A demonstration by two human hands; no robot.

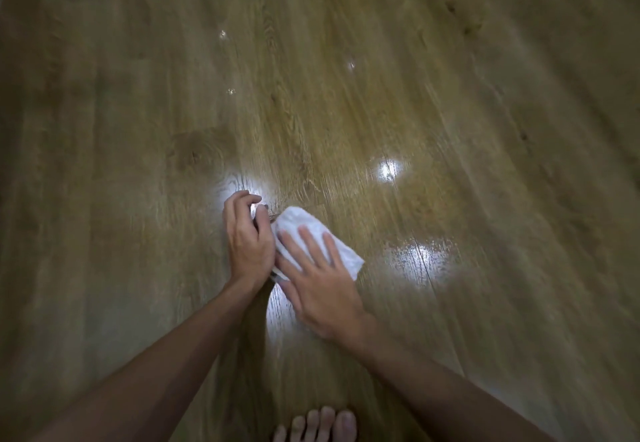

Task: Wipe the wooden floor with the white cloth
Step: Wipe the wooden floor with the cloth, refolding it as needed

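Observation:
The white cloth (298,219), folded small, lies on the glossy wooden floor (346,95) in the middle of the view. My right hand (318,275) presses flat on it with straight, spread fingers and covers its near half. My left hand (247,241) sits against the cloth's left edge with its fingers curled. Its thumb is hidden, and I cannot tell whether it pinches the cloth's edge or holds anything.
Bare toes of a foot (318,424) show at the bottom edge, just behind my arms. Bright lamp reflections and wet-looking sheen lie on the boards around the cloth (388,169). Wooden boards fill the view on all sides.

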